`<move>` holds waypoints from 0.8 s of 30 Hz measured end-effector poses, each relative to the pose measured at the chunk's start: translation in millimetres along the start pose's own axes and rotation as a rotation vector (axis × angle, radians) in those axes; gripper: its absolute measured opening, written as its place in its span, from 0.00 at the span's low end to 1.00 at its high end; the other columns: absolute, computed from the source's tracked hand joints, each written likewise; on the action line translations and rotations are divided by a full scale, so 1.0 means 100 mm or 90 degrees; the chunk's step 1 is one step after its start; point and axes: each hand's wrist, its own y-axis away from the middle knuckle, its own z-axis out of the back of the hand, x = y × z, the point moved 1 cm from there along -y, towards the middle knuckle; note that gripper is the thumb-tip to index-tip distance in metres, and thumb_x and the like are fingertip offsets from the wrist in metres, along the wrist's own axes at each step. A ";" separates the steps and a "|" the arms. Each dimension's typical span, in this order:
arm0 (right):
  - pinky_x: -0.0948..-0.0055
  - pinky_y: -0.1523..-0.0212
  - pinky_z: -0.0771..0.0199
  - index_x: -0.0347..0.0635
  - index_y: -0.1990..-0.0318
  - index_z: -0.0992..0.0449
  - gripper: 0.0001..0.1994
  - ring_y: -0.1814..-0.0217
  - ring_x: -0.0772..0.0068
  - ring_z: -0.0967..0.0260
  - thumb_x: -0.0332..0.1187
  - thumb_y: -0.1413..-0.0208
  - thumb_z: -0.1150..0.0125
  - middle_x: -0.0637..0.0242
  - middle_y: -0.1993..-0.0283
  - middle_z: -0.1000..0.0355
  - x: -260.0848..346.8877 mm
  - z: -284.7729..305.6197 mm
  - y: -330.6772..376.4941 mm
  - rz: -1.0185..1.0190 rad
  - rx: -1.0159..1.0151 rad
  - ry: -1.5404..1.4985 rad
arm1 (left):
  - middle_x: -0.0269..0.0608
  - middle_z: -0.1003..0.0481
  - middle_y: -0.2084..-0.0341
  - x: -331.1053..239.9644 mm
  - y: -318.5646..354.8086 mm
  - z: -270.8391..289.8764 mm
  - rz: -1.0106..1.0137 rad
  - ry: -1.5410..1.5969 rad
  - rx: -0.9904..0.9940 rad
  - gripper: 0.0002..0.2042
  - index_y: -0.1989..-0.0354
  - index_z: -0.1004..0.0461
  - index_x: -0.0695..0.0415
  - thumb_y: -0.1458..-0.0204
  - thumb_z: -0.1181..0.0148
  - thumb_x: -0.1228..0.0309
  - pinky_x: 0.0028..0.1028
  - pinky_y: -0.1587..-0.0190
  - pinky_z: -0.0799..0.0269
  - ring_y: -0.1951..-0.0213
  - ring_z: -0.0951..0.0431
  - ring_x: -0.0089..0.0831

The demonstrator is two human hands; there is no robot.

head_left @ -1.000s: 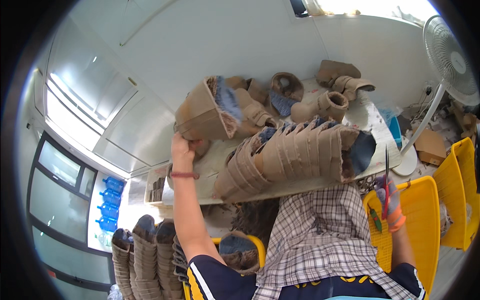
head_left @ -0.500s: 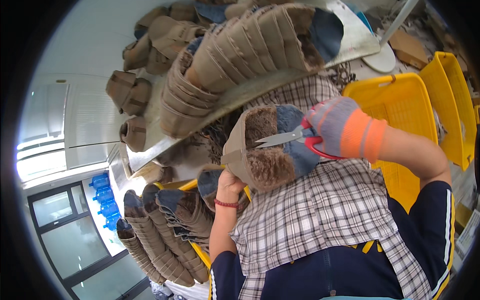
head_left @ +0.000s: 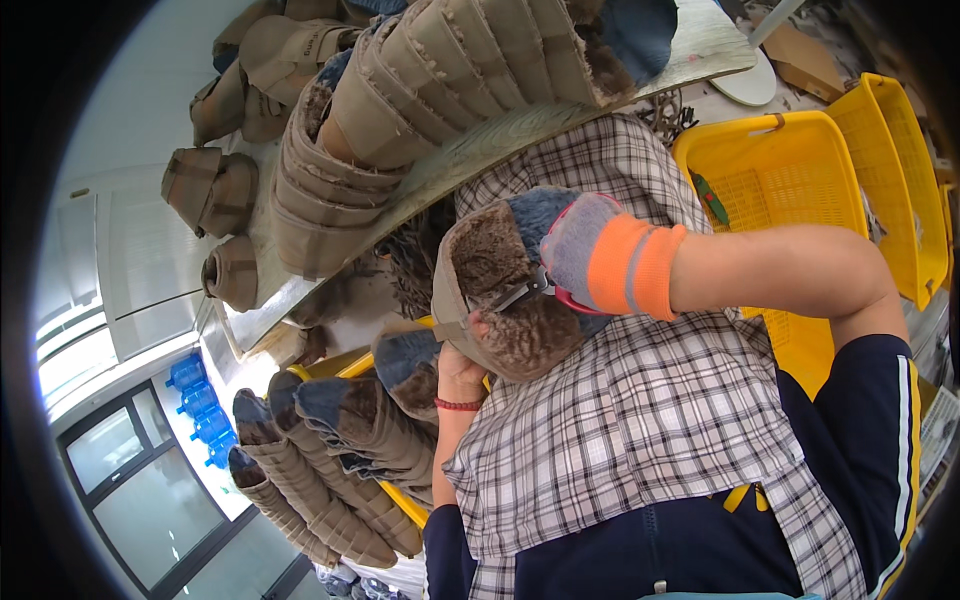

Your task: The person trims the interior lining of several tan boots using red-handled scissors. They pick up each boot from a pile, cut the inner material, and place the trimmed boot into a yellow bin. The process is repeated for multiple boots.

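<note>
The left hand [head_left: 462, 362], bare with a red band at the wrist, grips a tan fur-lined boot upper [head_left: 500, 300] from underneath, fingers closed on its lower edge, holding it just above the checked apron [head_left: 640, 420] at about the centre of the view. The right hand [head_left: 600, 262], in a grey and orange glove, is closed around a pair of scissors [head_left: 525, 292] whose blades lie against the brown fur lining. The likely risk here is that the blades bite into the fur or the tan outer fabric rather than a stray thread, since the pile hides the tips; a slip could also bring the points toward the bare left fingers just below. The upper's long axis runs roughly from 11 o'clock to 5 o'clock, its furry open side facing the person and its tan back turned toward 9 o'clock. At 12 o'clock a row of similar tan uppers [head_left: 440, 80] leans on a wooden board [head_left: 500, 140]; more stand packed at 7 o'clock [head_left: 330, 450], and a yellow plastic basket [head_left: 800, 170] sits at 2 o'clock.
</note>
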 end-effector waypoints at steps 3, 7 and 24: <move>0.67 0.78 0.31 0.47 0.76 0.21 0.07 0.75 0.66 0.27 0.37 0.58 0.41 0.67 0.77 0.26 0.01 0.03 0.02 0.035 -0.028 0.024 | 0.42 0.22 0.69 0.02 0.02 0.02 -0.010 -0.007 -0.006 0.12 0.63 0.24 0.63 0.59 0.38 0.87 0.33 0.61 0.21 0.67 0.21 0.33; 0.68 0.79 0.32 0.47 0.75 0.21 0.05 0.75 0.67 0.28 0.34 0.59 0.40 0.68 0.77 0.27 0.02 0.04 0.07 0.050 -0.046 0.038 | 0.42 0.23 0.69 0.07 0.13 -0.19 -0.030 -0.022 -0.034 0.13 0.63 0.24 0.63 0.59 0.39 0.88 0.33 0.62 0.20 0.68 0.21 0.34; 0.70 0.79 0.39 0.51 0.73 0.20 0.05 0.72 0.71 0.28 0.33 0.61 0.37 0.73 0.74 0.25 0.13 0.15 -0.07 0.088 0.062 0.053 | 0.42 0.23 0.67 0.09 0.16 -0.25 -0.068 -0.027 -0.137 0.14 0.63 0.25 0.62 0.60 0.40 0.89 0.29 0.65 0.21 0.69 0.22 0.33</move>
